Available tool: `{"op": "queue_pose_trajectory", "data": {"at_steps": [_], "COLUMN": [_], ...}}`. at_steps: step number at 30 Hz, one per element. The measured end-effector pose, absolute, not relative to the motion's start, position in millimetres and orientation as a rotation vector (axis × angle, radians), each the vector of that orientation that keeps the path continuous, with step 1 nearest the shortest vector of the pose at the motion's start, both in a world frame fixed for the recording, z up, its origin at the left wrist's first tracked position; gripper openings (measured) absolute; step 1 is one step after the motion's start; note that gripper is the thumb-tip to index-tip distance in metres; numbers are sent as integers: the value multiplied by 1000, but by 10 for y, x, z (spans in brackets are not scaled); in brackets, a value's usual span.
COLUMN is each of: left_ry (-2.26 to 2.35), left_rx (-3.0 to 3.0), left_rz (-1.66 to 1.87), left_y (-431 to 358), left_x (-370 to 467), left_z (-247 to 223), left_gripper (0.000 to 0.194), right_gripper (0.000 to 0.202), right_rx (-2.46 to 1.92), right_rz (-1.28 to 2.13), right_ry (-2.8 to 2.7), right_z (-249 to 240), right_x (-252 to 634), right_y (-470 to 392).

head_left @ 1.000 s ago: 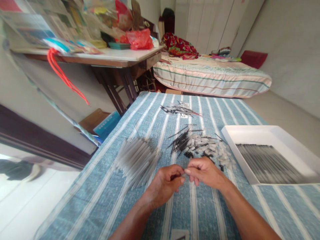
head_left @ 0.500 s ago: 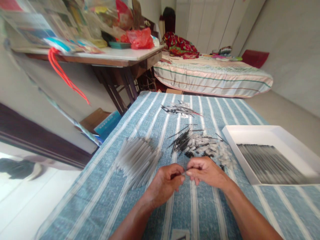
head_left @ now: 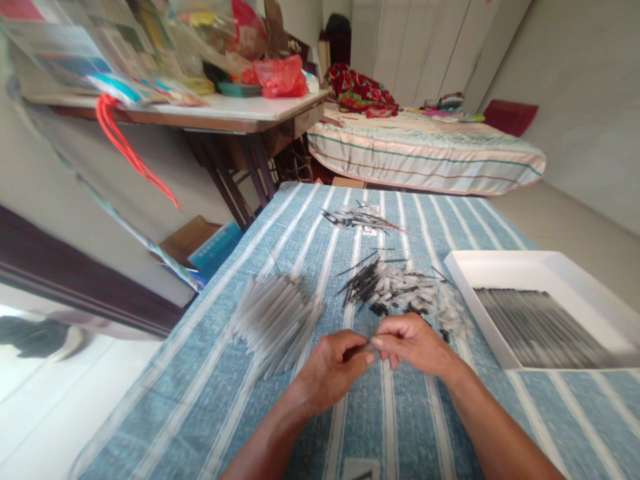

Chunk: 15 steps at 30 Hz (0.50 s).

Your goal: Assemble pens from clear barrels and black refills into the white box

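My left hand (head_left: 336,370) and my right hand (head_left: 413,343) meet fingertip to fingertip above the striped cloth. Both are closed in a pinch on a small grey pen part (head_left: 370,347), mostly covered by my fingers. Left of my hands lies a heap of translucent grey pen barrels (head_left: 277,320). Just beyond my right hand is a loose pile of whitish pen caps (head_left: 407,285), mixed with small black pieces. Thin black refills (head_left: 361,283) lie at that pile's left side.
On the right stands a white tray (head_left: 457,283) with a row of dark grey pens (head_left: 540,327). More thin sticks (head_left: 363,219) lie at the far end of the blue striped tablecloth (head_left: 320,460). Behind are a cluttered desk (head_left: 235,117) and a bed (head_left: 425,150).
My left hand has shifted slightly right, closing in on my right fingertips, and less of the held part shows. The piles and tray have stayed put.
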<state>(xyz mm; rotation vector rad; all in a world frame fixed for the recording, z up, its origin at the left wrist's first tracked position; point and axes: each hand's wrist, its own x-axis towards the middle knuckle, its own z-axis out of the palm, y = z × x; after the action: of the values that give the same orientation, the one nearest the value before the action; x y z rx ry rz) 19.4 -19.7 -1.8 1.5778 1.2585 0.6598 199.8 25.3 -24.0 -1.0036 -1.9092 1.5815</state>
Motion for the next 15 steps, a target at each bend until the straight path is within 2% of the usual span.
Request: {"op": "queue_pose_trajectory", "data": {"at_steps": [2, 4, 10, 15], "left_ry": [1249, 1247, 1344, 1298], "left_rx": [1668, 1702, 1598, 1580], "left_rz": [610, 590, 686, 532], "left_y": [-193, -192, -202, -181], "left_x": [179, 169, 169, 101], "left_z": [6, -1, -84, -15], "left_gripper": [24, 24, 3, 17], "right_gripper": [30, 32, 39, 40], "right_rx": [-1012, -1024, -1067, -1060], "right_rz": [1570, 1569, 1633, 1593], "right_ry": [-1909, -1912, -1853, -1846], "right_z": [-245, -263, -326, -308], "right_x": [1998, 1988, 1944, 1976], "right_y": [254, 248, 224, 259]}}
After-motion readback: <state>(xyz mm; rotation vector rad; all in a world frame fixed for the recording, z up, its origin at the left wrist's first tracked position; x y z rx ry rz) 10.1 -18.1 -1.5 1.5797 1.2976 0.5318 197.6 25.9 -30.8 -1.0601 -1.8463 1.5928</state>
